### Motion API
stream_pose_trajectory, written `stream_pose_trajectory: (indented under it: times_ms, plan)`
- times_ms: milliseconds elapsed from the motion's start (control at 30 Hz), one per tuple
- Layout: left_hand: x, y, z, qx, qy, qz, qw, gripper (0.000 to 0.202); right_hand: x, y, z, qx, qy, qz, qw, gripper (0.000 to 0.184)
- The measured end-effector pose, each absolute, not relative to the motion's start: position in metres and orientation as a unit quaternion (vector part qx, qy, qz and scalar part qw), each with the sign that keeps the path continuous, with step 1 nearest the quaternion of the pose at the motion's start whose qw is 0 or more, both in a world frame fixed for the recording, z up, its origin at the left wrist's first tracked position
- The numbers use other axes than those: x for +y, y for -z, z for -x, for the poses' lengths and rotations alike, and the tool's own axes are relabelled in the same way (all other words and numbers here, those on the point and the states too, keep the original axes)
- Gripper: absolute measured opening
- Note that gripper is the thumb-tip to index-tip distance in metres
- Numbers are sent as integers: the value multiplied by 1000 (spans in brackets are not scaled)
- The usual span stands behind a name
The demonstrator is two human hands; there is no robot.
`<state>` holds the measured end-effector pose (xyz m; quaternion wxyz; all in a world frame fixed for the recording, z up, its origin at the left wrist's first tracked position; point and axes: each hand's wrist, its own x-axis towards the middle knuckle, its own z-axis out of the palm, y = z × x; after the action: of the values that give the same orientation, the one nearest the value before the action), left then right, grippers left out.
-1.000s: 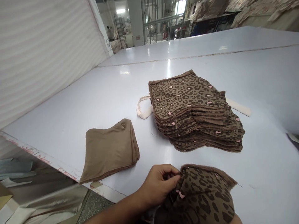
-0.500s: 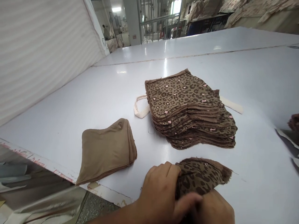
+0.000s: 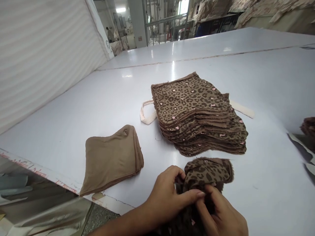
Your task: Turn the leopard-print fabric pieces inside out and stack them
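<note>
Held low in the view, in front of the wearer and above the near part of the glossy white tabletop [image 3: 98,105], is a brown leopard-print cloth piece with fluffy brown edging [image 3: 205,172], bunched and folded over at its top. The left hand [image 3: 167,193] has its fingers curled in at the left side of this piece, thumb stretched across the front, its tip just beside the right fingers; it grips the cloth. The right hand [image 3: 223,213] is nearly closed, forefinger and thumb pinched on the folds at the lower front; the exact contact of its other fingers cannot be told. The lower part of the piece is dark and partly covered by the hands. Beyond the hands lies a thick, uneven stack of leopard-print cloth pieces with brown fluffy edges [image 3: 189,98], a cream fabric loop [image 3: 145,119] protruding at its left and a flat cream strip [image 3: 242,108] at its right. Left of the hands, well apart from them, a smaller stack of plain olive-brown cloth pieces [image 3: 110,154] rests near the table edge, the top one bearing a small round mark near its upper right corner.
</note>
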<state>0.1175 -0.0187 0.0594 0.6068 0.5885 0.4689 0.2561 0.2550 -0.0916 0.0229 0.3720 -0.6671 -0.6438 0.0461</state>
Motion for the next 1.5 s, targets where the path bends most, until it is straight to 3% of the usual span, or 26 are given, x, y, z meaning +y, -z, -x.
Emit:
stream_pose_trajectory:
  times_ms: [67, 267, 567, 733, 900, 1000, 1233, 1433, 1500]
  plan:
    - [-18, -59, -117, 483, -258, -589, 594, 25, -90, -22, -256, -638, -18, 672, 375, 20]
    - [-8, -50, -116, 493, -276, -378, 733, 29, -87, -30, -254, -655, 23, 663, 363, 16]
    - [-19, -62, -122, 327, -294, -437, 785, 40, -91, -27, -255, -699, 43, 627, 343, 16]
    - [-21, -61, -131, 306, -330, -384, 806, 40, -94, -28, -256, -663, -45, 638, 390, 19]
    - [-21, -57, -127, 331, -327, -438, 769, 30, -91, -38, -255, -580, -110, 697, 408, 12]
    - [-19, -55, -125, 334, -318, -478, 748, 30, -88, -41, -258, -547, -159, 710, 415, 18]
    - [-18, -53, -126, 316, -321, -460, 765, 37, -87, -45, -262, -519, -253, 723, 379, 24]
    - [-7, -58, -116, 264, -255, -595, 715, 31, -87, -50, -273, -529, -282, 740, 305, 32]
    - [-5, -58, -115, 252, -246, -614, 706, 29, -86, -50, -278, -534, -350, 713, 290, 34]
